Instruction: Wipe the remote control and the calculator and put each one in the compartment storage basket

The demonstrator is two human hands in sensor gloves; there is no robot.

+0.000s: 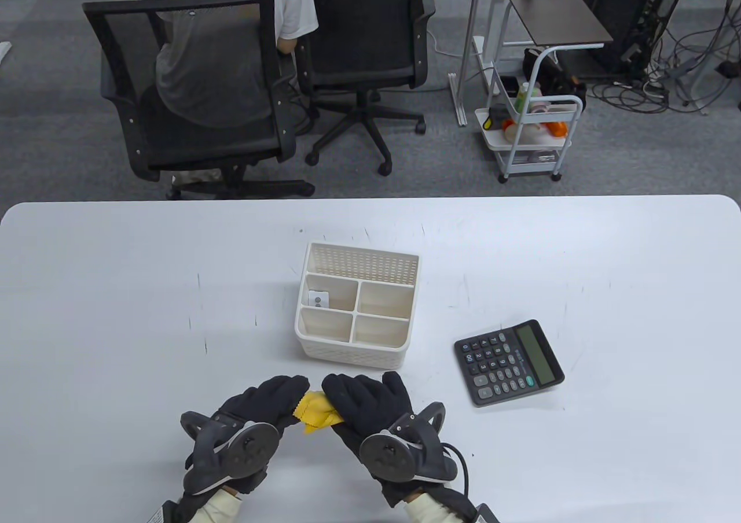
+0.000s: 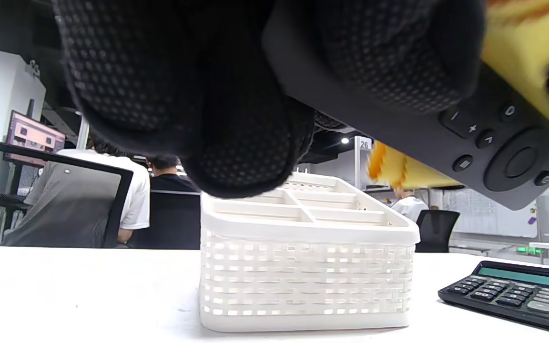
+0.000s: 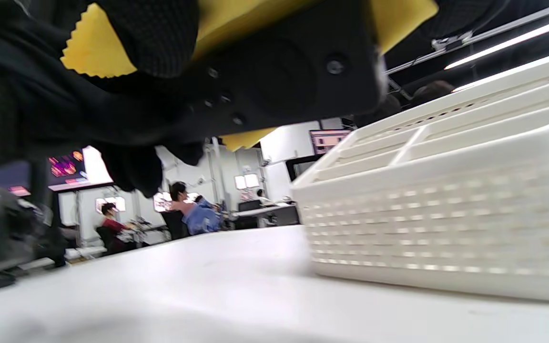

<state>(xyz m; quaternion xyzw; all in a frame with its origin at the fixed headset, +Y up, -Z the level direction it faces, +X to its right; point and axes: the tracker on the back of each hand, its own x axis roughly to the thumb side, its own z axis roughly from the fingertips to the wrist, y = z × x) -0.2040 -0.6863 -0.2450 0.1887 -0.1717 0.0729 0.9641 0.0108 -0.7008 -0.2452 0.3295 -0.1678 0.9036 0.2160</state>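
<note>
From the table view, the left hand (image 1: 263, 410) and the right hand (image 1: 370, 410) are close together just in front of the compartment storage basket (image 1: 356, 361), with a yellow cloth (image 1: 315, 412) bunched between their fingertips; the remote control itself is hidden here under gloves and cloth, while the calculator (image 1: 508, 362) lies face up on the table (image 1: 116, 315) to the right of the basket, untouched. The basket's compartments look free apart from a small white item in the rear-left one. The left wrist view shows the remote control (image 2: 446, 128) held above the table, the left hand's fingers curled round its body, the button end sticking out and the cloth against its face and far side — so the wiping is in hand, not finished. To do it well, I would keep the left grip steady and low on the body, and run the cloth along the length rather than dabbing, turning the remote so both faces are covered. The right wrist view shows the back of the remote (image 3: 274, 81) from below, with the right hand's fingers pressing the cloth (image 3: 88, 52) round it — a pinch through the cloth, as far as I can judge. Mind the grip: a smooth remote may slip when the cloth drags.
</note>
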